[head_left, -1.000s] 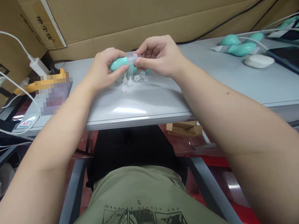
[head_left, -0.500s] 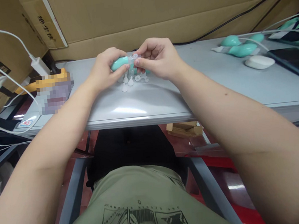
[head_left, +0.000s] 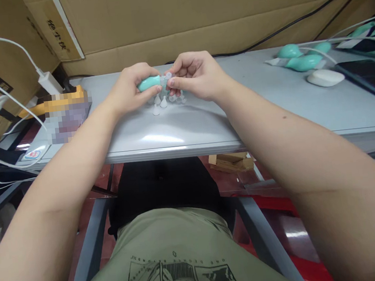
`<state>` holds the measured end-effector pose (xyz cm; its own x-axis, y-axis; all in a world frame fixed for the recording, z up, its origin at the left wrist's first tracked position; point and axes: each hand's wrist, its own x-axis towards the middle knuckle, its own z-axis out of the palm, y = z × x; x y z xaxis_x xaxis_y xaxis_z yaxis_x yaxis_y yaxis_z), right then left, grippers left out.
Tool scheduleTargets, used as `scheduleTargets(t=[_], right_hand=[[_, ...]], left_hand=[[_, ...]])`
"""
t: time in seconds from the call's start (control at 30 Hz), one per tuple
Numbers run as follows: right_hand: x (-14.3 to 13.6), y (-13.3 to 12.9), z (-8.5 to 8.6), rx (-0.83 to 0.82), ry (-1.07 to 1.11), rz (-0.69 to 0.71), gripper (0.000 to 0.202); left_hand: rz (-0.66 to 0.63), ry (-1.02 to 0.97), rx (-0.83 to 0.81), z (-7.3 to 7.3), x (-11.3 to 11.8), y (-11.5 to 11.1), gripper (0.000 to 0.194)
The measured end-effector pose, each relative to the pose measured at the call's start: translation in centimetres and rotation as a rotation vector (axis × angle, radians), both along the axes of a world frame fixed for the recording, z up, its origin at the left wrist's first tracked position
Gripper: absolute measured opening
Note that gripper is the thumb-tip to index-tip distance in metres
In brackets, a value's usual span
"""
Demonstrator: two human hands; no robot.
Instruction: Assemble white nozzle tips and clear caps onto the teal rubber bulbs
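Observation:
My left hand (head_left: 135,87) is closed round a teal bulb (head_left: 149,83), which lies level with its clear end (head_left: 164,78) pointing right. At that clear end, my right hand (head_left: 191,75) pinches a small clear piece (head_left: 168,76) between thumb and fingers. Several small translucent tips lie on the grey table just below the hands, among them a cone-shaped one (head_left: 164,102) and another nearer the front (head_left: 156,110). More small pieces sit partly hidden under my right fingers.
The grey table (head_left: 186,129) backs onto cardboard (head_left: 194,14). At right are teal bulbs (head_left: 305,62), a white oval object (head_left: 325,77) and a dark tablet-like object (head_left: 368,79). White cables and a plug (head_left: 50,84) stand at left, near a yellow object (head_left: 75,95).
Both hands have lowered slightly towards me with the teal bulb. The bulb's clear end has shifted a little left and down, and my right fingers have moved slightly over the small pieces.

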<state>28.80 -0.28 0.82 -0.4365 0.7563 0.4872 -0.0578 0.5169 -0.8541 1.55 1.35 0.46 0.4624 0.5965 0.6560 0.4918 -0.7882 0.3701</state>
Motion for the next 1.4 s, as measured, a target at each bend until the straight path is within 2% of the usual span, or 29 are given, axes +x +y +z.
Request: scheduleTargets(t=[0.37,0.73,0.93,1.1,1.2,1.3,1.4], right_hand=[[-0.4,-0.5,0.3,0.022,-0.003,-0.085,0.056],[-0.3,-0.7,0.2,-0.004,0.009,-0.069,0.063],[-0.2,-0.5,0.0,-0.026,-0.043,-0.027,0.059],[-0.8,-0.9,0.8,0.000,-0.033,-0.055,0.056],[-1.3,-1.5,1.4,0.021,0.006,-0.107,0.051],[-1.3,-1.7,1.4,0.024,0.008,-0.135,0.059],[-0.9,-1.5,1.1,0.106,-0.129,-0.105,0.045]], left_hand=[[0.047,-0.007,0.025,-0.1,0.4,0.0,0.036],[0.049,-0.030,0.015,-0.1,0.8,-0.3,0.040],[0.003,-0.003,-0.024,0.0,1.0,-0.7,0.038],[0.031,-0.049,0.020,1.2,0.6,-0.9,0.038],[-0.002,-0.090,0.085,2.7,0.9,-2.8,0.033],[-0.039,-0.027,0.087,3.7,1.9,-6.3,0.033],[-0.052,0.030,0.105,4.0,2.8,-9.0,0.038]])
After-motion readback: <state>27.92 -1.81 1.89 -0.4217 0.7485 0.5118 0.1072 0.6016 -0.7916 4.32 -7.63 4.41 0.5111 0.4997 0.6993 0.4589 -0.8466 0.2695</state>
